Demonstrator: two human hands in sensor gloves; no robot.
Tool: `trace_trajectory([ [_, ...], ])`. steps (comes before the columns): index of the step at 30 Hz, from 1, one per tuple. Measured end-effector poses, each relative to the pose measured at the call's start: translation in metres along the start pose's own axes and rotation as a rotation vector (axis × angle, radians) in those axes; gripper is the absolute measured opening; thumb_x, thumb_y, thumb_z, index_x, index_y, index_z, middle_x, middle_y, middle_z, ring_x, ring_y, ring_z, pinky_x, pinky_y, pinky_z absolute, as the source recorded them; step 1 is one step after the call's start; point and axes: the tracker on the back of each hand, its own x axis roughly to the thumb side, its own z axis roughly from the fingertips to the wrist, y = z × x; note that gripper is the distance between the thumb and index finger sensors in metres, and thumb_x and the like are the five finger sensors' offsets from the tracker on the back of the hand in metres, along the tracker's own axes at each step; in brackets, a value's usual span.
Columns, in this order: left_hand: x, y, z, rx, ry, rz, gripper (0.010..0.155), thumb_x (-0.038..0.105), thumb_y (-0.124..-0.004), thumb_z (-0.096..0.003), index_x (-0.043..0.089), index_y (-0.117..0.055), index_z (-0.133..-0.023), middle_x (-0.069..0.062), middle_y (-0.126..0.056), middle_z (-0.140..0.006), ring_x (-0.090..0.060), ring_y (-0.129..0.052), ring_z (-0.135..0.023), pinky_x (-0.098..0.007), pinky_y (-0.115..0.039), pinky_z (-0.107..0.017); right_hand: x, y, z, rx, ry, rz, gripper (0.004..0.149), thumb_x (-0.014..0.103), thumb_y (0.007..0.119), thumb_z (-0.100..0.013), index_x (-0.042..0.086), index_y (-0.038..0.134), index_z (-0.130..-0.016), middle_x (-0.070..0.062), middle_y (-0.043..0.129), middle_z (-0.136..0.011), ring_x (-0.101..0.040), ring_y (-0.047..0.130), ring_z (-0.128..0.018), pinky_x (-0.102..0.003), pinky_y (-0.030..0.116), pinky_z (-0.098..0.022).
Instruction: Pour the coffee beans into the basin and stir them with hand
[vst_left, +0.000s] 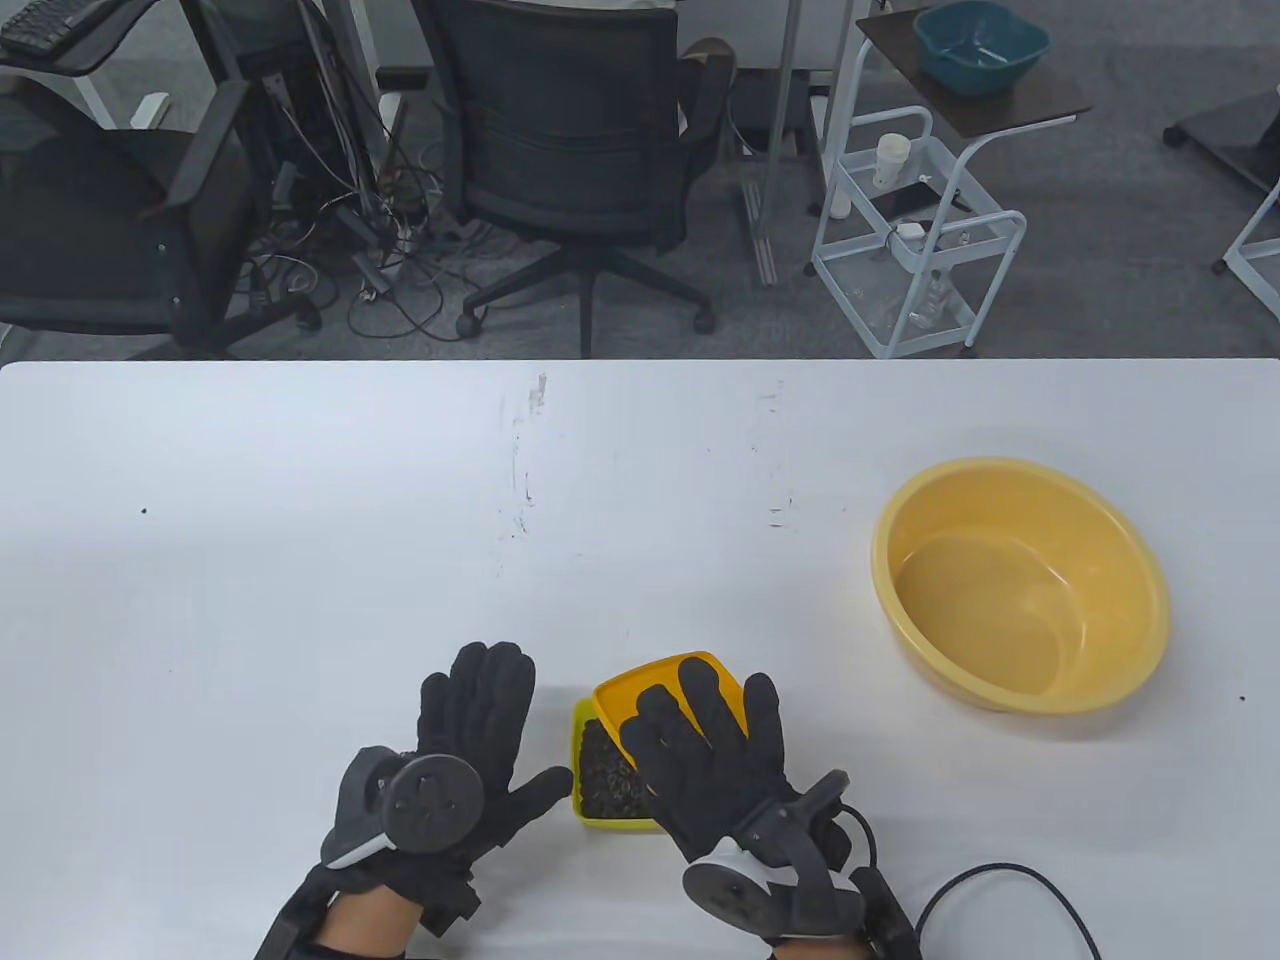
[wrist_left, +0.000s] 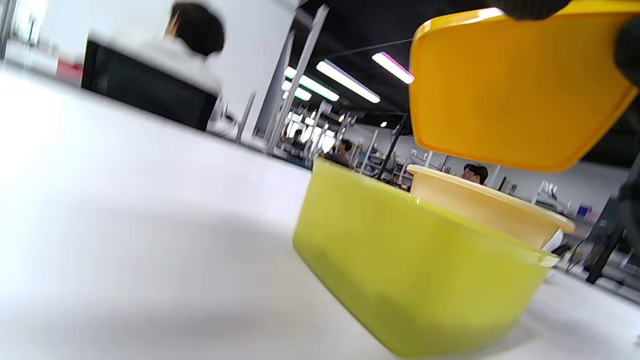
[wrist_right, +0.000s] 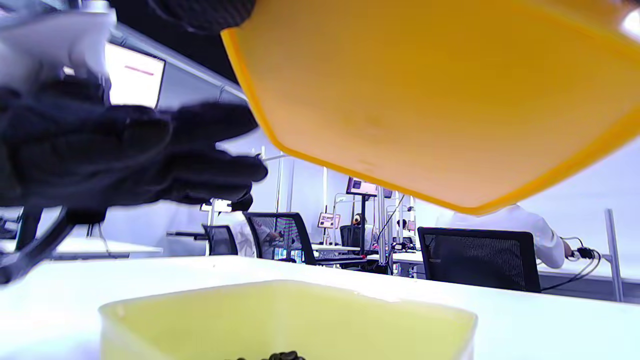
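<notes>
A lime-green box (vst_left: 582, 722) of dark coffee beans (vst_left: 607, 777) stands near the table's front edge. My right hand (vst_left: 705, 765) holds its orange lid (vst_left: 625, 693) lifted and tilted above the box, fingers spread on top. My left hand (vst_left: 470, 745) lies flat on the table just left of the box, fingers straight, thumb by the box's side. The empty yellow basin (vst_left: 1020, 585) sits to the right, apart from both hands. The left wrist view shows the box (wrist_left: 415, 260), the raised lid (wrist_left: 510, 90) and the basin (wrist_left: 480, 205) behind. In the right wrist view are the lid (wrist_right: 440, 100), the box (wrist_right: 285, 320) and my left hand (wrist_right: 125, 150).
The white table (vst_left: 300, 560) stretches wide to the left and back. A black cable (vst_left: 1000, 885) loops at the front right. Beyond the far edge stand office chairs (vst_left: 570, 150) and a white cart (vst_left: 915, 230).
</notes>
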Motion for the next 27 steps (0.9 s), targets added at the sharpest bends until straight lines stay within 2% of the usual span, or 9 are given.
trace_trajectory([
  [4,0.022,0.003,0.005,0.062,-0.059,-0.230,0.087,0.062,-0.059,-0.0523,0.017,-0.012,-0.109,-0.023,-0.042,-0.115,-0.049,-0.066,-0.104,-0.065,-0.044,-0.076,0.015,-0.003,0.001,-0.021,-0.089,0.029,0.052,0.042,0.065,-0.048,0.029,0.061,-0.098,0.001,0.050,-0.110,-0.039,0.026,-0.108,-0.066,0.012,-0.067],
  [6,0.027,0.003,0.006,0.098,-0.075,-0.303,0.074,0.055,-0.060,-0.0547,0.018,-0.031,-0.111,-0.014,-0.063,-0.110,-0.042,-0.078,-0.099,-0.063,-0.047,-0.075,0.020,-0.005,0.002,-0.066,-0.118,0.020,0.051,0.042,0.064,-0.048,0.029,0.061,-0.097,0.001,0.051,-0.109,-0.039,0.028,-0.108,-0.067,0.014,-0.067],
  [8,0.032,0.004,0.007,0.129,-0.093,-0.365,0.057,0.049,-0.059,-0.0565,0.022,-0.054,-0.106,-0.006,-0.085,-0.095,-0.033,-0.092,-0.087,-0.060,-0.051,-0.075,0.022,-0.006,0.003,-0.088,-0.132,-0.021,0.051,0.041,0.064,-0.048,0.028,0.062,-0.096,0.001,0.053,-0.109,-0.039,0.029,-0.108,-0.067,0.013,-0.067],
  [10,0.035,0.005,0.008,0.145,-0.108,-0.412,0.054,0.048,-0.061,-0.0559,0.022,-0.060,-0.103,-0.003,-0.090,-0.089,-0.030,-0.096,-0.082,-0.058,-0.053,-0.075,0.021,-0.006,0.004,-0.083,-0.116,-0.026,0.051,0.042,0.063,-0.048,0.027,0.061,-0.097,0.001,0.052,-0.109,-0.039,0.029,-0.108,-0.067,0.013,-0.066],
  [12,0.032,0.012,0.010,0.181,-0.098,-0.429,0.052,0.049,-0.061,-0.0554,0.023,-0.064,-0.100,0.001,-0.092,-0.088,-0.025,-0.097,-0.083,-0.057,-0.054,-0.075,0.015,-0.007,0.005,-0.106,-0.067,-0.037,0.058,0.045,0.060,-0.050,0.027,0.048,-0.104,-0.003,0.038,-0.113,-0.041,0.019,-0.107,-0.067,0.007,-0.064],
  [15,0.000,0.023,0.011,0.175,0.023,-0.032,0.051,0.052,-0.059,-0.0557,0.021,-0.072,-0.094,0.003,-0.097,-0.082,-0.021,-0.102,-0.078,-0.054,-0.058,-0.075,-0.005,-0.012,0.009,-0.091,0.098,-0.022,0.079,0.057,0.056,-0.049,0.028,0.013,-0.108,-0.009,-0.001,-0.110,-0.043,-0.011,-0.099,-0.065,-0.006,-0.060],
  [17,-0.038,0.023,0.013,0.161,0.192,0.429,0.052,0.050,-0.060,-0.0571,0.016,-0.072,-0.094,-0.001,-0.097,-0.082,-0.025,-0.102,-0.077,-0.052,-0.060,-0.073,-0.021,-0.011,0.013,-0.081,0.172,-0.069,0.081,0.060,0.055,-0.049,0.028,0.011,-0.109,-0.010,-0.003,-0.109,-0.043,-0.013,-0.097,-0.065,-0.007,-0.059],
  [20,-0.085,0.015,0.023,0.191,0.397,0.910,0.053,0.047,-0.056,-0.0607,0.010,-0.064,-0.099,-0.006,-0.092,-0.087,-0.029,-0.098,-0.079,-0.049,-0.062,-0.072,-0.034,-0.005,0.017,-0.058,0.212,-0.144,0.079,0.061,0.053,-0.049,0.029,0.014,-0.109,-0.009,-0.004,-0.109,-0.042,-0.015,-0.097,-0.064,-0.008,-0.059],
  [27,-0.137,-0.022,0.041,0.170,0.650,1.355,0.057,0.044,-0.048,-0.0645,0.003,-0.047,-0.105,-0.011,-0.079,-0.097,-0.033,-0.088,-0.089,-0.051,-0.056,-0.075,-0.040,-0.002,0.018,-0.069,0.239,-0.152,0.077,0.061,0.051,-0.049,0.026,0.019,-0.110,-0.010,-0.005,-0.109,-0.041,-0.019,-0.094,-0.063,-0.009,-0.058],
])
